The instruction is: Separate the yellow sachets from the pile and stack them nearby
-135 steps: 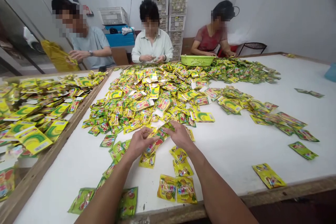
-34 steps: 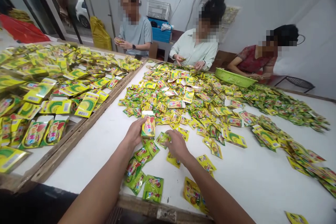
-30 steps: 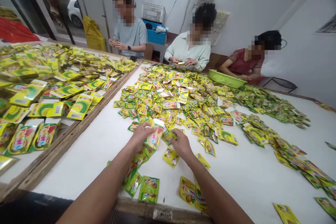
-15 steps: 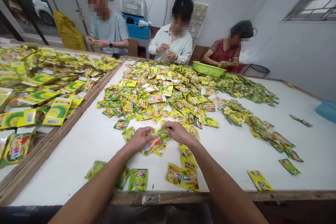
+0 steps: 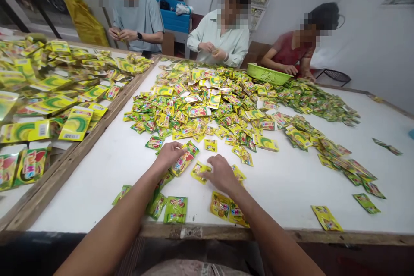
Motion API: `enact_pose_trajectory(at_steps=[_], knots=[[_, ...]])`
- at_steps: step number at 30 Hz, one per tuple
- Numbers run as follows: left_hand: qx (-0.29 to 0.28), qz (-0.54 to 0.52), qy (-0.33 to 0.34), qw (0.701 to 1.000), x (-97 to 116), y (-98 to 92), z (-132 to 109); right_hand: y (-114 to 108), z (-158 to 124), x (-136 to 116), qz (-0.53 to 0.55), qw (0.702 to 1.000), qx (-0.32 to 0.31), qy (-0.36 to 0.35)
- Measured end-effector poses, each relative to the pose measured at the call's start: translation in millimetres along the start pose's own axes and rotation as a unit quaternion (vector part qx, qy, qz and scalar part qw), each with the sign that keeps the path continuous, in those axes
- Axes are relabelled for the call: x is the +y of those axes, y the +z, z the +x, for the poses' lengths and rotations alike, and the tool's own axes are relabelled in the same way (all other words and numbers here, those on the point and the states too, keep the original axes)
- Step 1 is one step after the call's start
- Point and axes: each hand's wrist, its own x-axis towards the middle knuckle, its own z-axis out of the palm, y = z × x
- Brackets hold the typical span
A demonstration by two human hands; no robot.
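Observation:
My left hand (image 5: pixel 170 156) is closed on a small flat carton (image 5: pixel 181 163), printed yellow, green and red, held slightly tilted over the white tabletop. A green packet end shows at the carton's upper right; whether it is inside or behind, I cannot tell. Just to the right, my right hand (image 5: pixel 221 173) has its thumb and fingers apart. Its thumb tip is at a yellow sachet (image 5: pixel 199 171) lying on the table. Another yellow sachet (image 5: pixel 210 145) lies beyond the fingers. Green sachets (image 5: pixel 176 209) rest below my left forearm, and yellow sachets (image 5: pixel 221 205) lie by my right forearm.
A large heap of sachets and cartons (image 5: pixel 200 112) covers the table's middle. Left of a wooden divider (image 5: pixel 97 123) lie many flat cartons (image 5: pixel 76 123). A green basket (image 5: pixel 269 75) stands at the far side, where three people work. A wooden edge (image 5: pixel 226 232) runs along the front.
My hands have moved apart; they were together at the carton. My left hand keeps the carton, while my right hand has lowered beside the yellow sachet. The view has shifted slightly.

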Motion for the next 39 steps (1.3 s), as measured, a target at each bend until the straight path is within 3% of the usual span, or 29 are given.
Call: enact_pose_trajectory(at_steps=[2, 4, 7, 10, 14, 20, 25, 27, 31, 35, 39], knots=[[0.001, 0.004, -0.007, 1.0, -1, -0.6, 1, 6, -8, 2, -0.02, 1.0, -0.018, 0.004], [-0.002, 0.006, -0.006, 1.0, -2, -0.5, 1, 5, -9, 3, 0.035, 0.998, -0.025, 0.04], [-0.015, 0.017, 0.003, 1.0, -2, 1.4, -2, -6, -4, 6, 0.236, 0.969, -0.022, 0.075], [-0.068, 0.032, 0.017, 0.997, -1, 6.0, -6, -19, 6, 7, 0.383, 0.923, 0.015, 0.028], [-0.143, -0.016, 0.031, 0.989, 3, 10.3, -11, -22, 21, 9, 0.346, 0.938, -0.002, -0.013], [-0.183, -0.034, 0.034, 0.982, 5, 5.4, -13, -26, 33, 11, 0.244, 0.969, -0.025, -0.043], [-0.22, -0.035, 0.042, 0.974, 7, 5.1, -13, -45, 38, 3, 0.213, 0.964, -0.143, -0.069], [-0.233, -0.054, 0.034, 0.97, 9, 5.8, -14, -46, 42, 0, 0.219, 0.959, -0.162, -0.074], [-0.223, -0.119, 0.006, 0.967, 10, 7.4, -15, -31, 44, -3, 0.276, 0.954, -0.108, -0.055], [-0.207, -0.113, -0.007, 0.972, 7, 8.1, -13, -12, 36, -3, 0.363, 0.931, -0.034, 0.005], [-0.21, -0.082, 0.009, 0.974, 7, 6.9, -14, -15, 26, -4, 0.356, 0.934, 0.0, 0.009]])
